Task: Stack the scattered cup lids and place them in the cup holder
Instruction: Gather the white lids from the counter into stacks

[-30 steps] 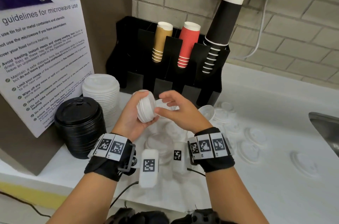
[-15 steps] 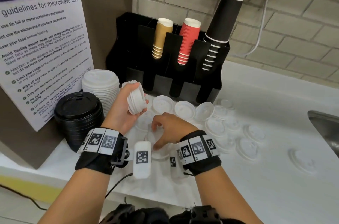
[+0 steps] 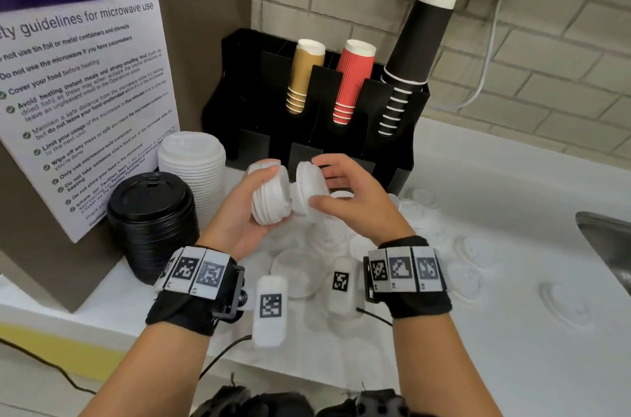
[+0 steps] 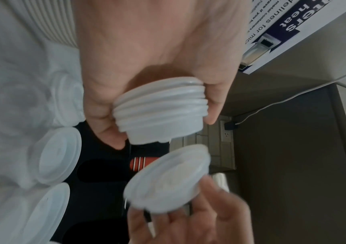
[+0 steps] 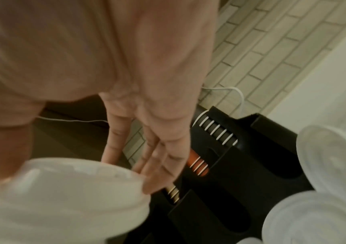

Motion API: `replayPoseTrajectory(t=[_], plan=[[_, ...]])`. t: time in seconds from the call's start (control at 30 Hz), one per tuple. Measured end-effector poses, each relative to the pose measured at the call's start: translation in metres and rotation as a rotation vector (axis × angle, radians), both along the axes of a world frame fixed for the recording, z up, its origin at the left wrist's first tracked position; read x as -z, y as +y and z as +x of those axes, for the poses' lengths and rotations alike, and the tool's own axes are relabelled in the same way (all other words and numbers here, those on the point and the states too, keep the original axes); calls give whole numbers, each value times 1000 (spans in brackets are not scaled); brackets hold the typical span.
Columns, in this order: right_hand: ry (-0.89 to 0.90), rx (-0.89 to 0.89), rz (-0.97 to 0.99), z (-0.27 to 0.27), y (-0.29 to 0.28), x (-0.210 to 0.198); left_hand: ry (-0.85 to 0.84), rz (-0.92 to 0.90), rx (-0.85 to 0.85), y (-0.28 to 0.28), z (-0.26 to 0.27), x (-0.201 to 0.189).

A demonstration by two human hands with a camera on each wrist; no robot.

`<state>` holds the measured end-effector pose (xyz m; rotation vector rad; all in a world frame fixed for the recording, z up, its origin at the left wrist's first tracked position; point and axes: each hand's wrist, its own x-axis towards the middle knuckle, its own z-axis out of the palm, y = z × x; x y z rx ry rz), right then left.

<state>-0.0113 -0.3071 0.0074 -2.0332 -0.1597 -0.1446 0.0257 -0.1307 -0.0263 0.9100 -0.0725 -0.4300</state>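
My left hand [image 3: 254,208] grips a short stack of small white lids [image 3: 269,199] on its side, above the counter; in the left wrist view the stack [image 4: 159,112] sits between thumb and fingers. My right hand [image 3: 345,198] pinches a single white lid [image 3: 309,189] by its rim, just right of the stack and nearly touching it. The single lid [image 4: 168,181] faces the stack's end. Several loose white lids [image 3: 473,251] lie scattered on the white counter. The black cup holder [image 3: 345,143] stands behind, against the wall.
Gold, red and black cup stacks [image 3: 355,82] fill the holder's slots. A tall stack of large white lids [image 3: 193,164] and a stack of black lids [image 3: 152,222] stand at left by a poster board [image 3: 78,82]. A sink edge [image 3: 604,242] lies at right.
My right hand went down to the counter, picked up one lid and rose back to the stack. The left hand shifted slightly right with the stack.
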Motion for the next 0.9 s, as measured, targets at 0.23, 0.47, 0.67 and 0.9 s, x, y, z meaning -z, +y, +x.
replayPoseTrajectory(t=[0.23, 0.47, 0.67, 0.9], plan=[[-44, -127, 132, -4, 14, 3, -40, 23, 121, -10, -8, -2], [-58, -138, 121, -1, 17, 3, -48, 21, 121, -11, -6, -4], [-25, -13, 30, 19, 15, 2, 22, -1, -52, 2, 5, -9], [213, -349, -1044, 61, 46, 29, -4, -28, -151, 9, 10, -18]])
